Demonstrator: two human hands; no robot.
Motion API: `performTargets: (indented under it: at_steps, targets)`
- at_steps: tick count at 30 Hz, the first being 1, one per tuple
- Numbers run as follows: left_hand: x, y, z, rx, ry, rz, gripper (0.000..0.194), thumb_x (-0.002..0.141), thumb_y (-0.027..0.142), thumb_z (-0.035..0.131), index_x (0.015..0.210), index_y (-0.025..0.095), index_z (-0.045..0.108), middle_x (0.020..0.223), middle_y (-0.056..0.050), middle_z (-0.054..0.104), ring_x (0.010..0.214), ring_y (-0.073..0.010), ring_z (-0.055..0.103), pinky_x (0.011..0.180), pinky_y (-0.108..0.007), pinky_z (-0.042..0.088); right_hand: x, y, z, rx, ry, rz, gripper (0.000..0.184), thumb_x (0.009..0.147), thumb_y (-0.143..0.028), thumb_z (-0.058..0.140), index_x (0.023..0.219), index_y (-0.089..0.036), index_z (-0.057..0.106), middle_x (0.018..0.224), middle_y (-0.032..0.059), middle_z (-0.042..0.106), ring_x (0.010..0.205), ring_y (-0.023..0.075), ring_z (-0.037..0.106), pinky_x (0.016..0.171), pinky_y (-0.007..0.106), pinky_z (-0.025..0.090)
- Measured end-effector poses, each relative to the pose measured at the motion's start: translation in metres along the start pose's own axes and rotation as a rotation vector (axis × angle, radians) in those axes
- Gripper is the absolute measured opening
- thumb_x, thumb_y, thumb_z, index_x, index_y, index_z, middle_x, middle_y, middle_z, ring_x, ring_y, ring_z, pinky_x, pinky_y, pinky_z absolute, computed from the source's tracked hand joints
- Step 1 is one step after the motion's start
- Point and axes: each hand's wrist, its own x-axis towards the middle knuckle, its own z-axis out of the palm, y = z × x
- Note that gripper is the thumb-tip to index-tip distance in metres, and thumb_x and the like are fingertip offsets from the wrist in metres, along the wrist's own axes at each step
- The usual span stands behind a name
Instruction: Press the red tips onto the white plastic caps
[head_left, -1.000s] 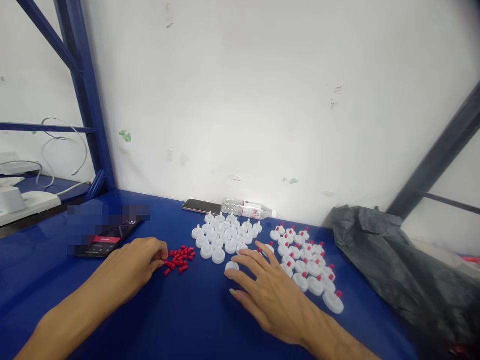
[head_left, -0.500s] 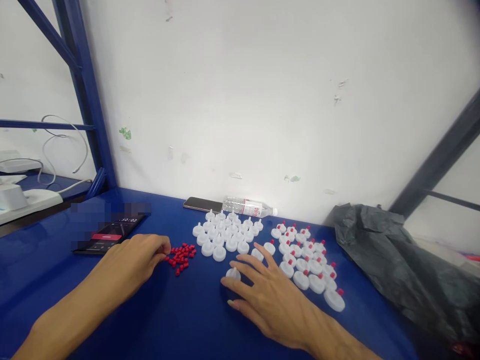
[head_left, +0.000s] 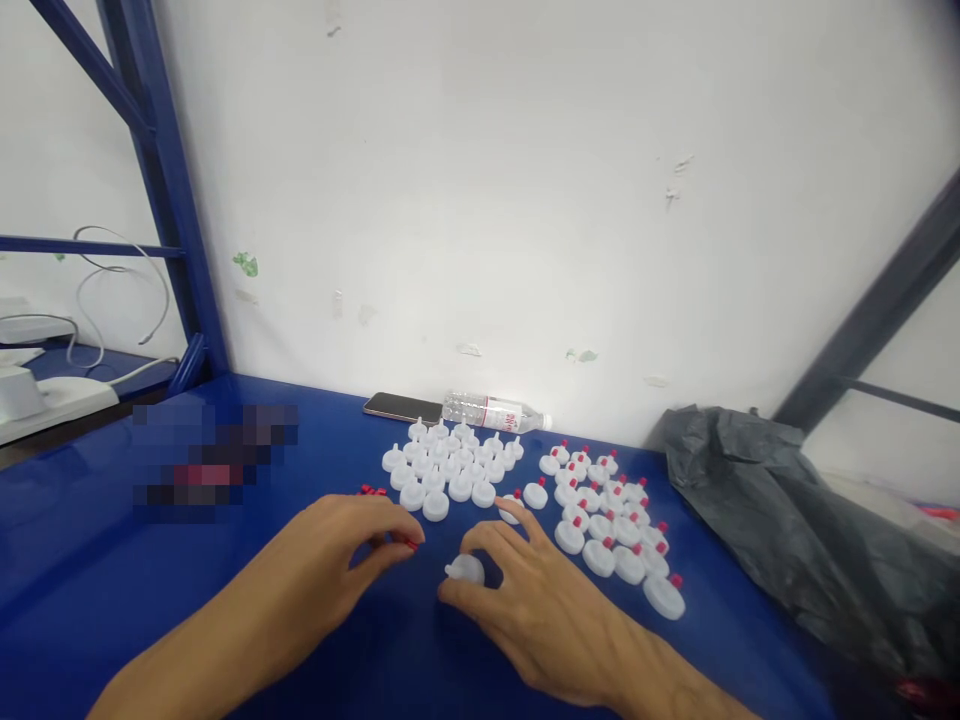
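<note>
My left hand (head_left: 341,560) pinches a small red cap (head_left: 412,545) between thumb and fingertips. Just right of it, my right hand (head_left: 536,600) has thumb and fingers closed round a white nozzle lid (head_left: 469,569), tilted so its spout points left at the red cap. The two pieces are apart. Behind my left hand, a few loose red caps (head_left: 371,491) peek out; the others are hidden. White lids with bare spouts (head_left: 435,505) stand grouped beyond my hands. To the right are several lids with red tips (head_left: 598,557).
A clear plastic bottle (head_left: 495,411) and a phone (head_left: 403,407) lie along the wall. A dark grey plastic bag (head_left: 780,520) covers the right side. The blue table (head_left: 315,420) meets blue frame posts (head_left: 180,200). At the left, a blurred-out patch hides another device.
My left hand has moved right from the pile of red caps, bringing one with it. My right hand has closed on the white lid and tipped its spout leftward.
</note>
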Motion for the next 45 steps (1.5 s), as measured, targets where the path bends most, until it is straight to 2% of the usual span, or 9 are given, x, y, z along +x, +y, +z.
performTargets:
  at_steps: [3,9,15,19,24,29,37,40,45]
  targets:
    - [0.001,0.004,0.011,-0.030,-0.052,0.017,0.014,0.093,0.033,0.062,0.093,0.036,0.076,0.088,0.003,0.080,0.072,-0.0197,0.070,0.064,-0.031,0.051,0.000,0.000,-0.001,0.005,-0.003,-0.009,0.031,0.089,-0.019,0.057,0.117,-0.029,0.066,0.107,0.0081,0.067,0.107,0.0246,0.064,0.116,0.057,0.041]
    - [0.001,0.006,0.028,-0.084,-0.056,0.047,0.017,0.095,0.031,0.059,0.097,0.038,0.075,0.091,0.003,0.080,0.075,-0.0203,0.071,0.069,-0.032,0.051,0.001,0.001,-0.002,0.011,0.000,-0.041,0.028,0.091,-0.020,0.056,0.116,-0.028,0.066,0.100,0.0068,0.066,0.105,0.0237,0.063,0.117,0.060,0.038]
    - [0.000,0.010,0.033,-0.048,-0.034,0.079,0.017,0.094,0.030,0.059,0.095,0.038,0.074,0.083,0.002,0.076,0.066,-0.0201,0.067,0.068,-0.034,0.052,-0.001,0.001,0.003,0.048,0.045,-0.044,0.028,0.094,-0.019,0.052,0.118,-0.030,0.062,0.104,0.0074,0.066,0.106,0.0246,0.065,0.111,0.062,0.045]
    - [0.001,0.010,0.029,-0.006,-0.024,0.080,0.016,0.096,0.028,0.058,0.095,0.035,0.073,0.087,0.002,0.078,0.076,-0.0211,0.071,0.069,-0.034,0.050,0.000,0.000,-0.001,0.236,0.221,0.045,0.025,0.097,-0.014,0.052,0.119,-0.026,0.051,0.105,0.0054,0.069,0.106,0.0208,0.068,0.113,0.052,0.048]
    - [0.001,0.005,0.035,0.089,-0.063,0.065,0.014,0.098,0.027,0.057,0.100,0.033,0.070,0.091,0.001,0.077,0.083,-0.0223,0.072,0.073,-0.035,0.047,-0.002,-0.003,-0.004,0.321,0.343,0.101,0.022,0.099,-0.017,0.054,0.118,-0.026,0.050,0.111,0.0059,0.069,0.100,0.0184,0.072,0.090,0.029,0.063]
    - [0.001,0.000,0.043,0.149,-0.117,0.088,0.021,0.103,0.024,0.043,0.097,0.030,0.063,0.090,0.003,0.071,0.080,-0.0209,0.070,0.067,-0.033,0.041,-0.004,-0.003,0.000,0.299,0.374,0.101,0.011,0.103,-0.024,0.051,0.114,-0.024,0.055,0.109,0.0056,0.072,0.103,0.0169,0.073,0.096,0.023,0.059]
    - [0.001,-0.017,0.050,0.171,-0.231,0.087,0.022,0.102,0.021,0.041,0.093,0.028,0.060,0.087,0.002,0.066,0.074,-0.0199,0.065,0.061,-0.034,0.034,-0.002,-0.004,0.001,0.270,0.435,0.048,0.014,0.106,-0.026,0.046,0.110,-0.023,0.059,0.109,0.0057,0.075,0.100,0.0141,0.074,0.102,0.022,0.055]
    - [-0.002,-0.011,0.048,0.172,-0.247,0.087,0.022,0.102,0.023,0.041,0.091,0.027,0.059,0.085,0.002,0.065,0.071,-0.0195,0.064,0.060,-0.034,0.032,-0.002,-0.004,0.002,0.256,0.457,0.032,0.015,0.106,-0.023,0.046,0.107,-0.023,0.061,0.106,0.0062,0.076,0.098,0.0149,0.075,0.100,0.023,0.057]
    - [-0.006,0.016,0.035,0.161,-0.185,0.066,0.022,0.102,0.020,0.042,0.089,0.026,0.059,0.087,0.003,0.066,0.073,-0.0180,0.062,0.064,-0.034,0.034,-0.006,-0.003,0.004,0.253,0.465,0.036,0.016,0.101,-0.017,0.052,0.101,-0.023,0.067,0.106,0.0065,0.077,0.100,0.0164,0.075,0.103,0.023,0.056]
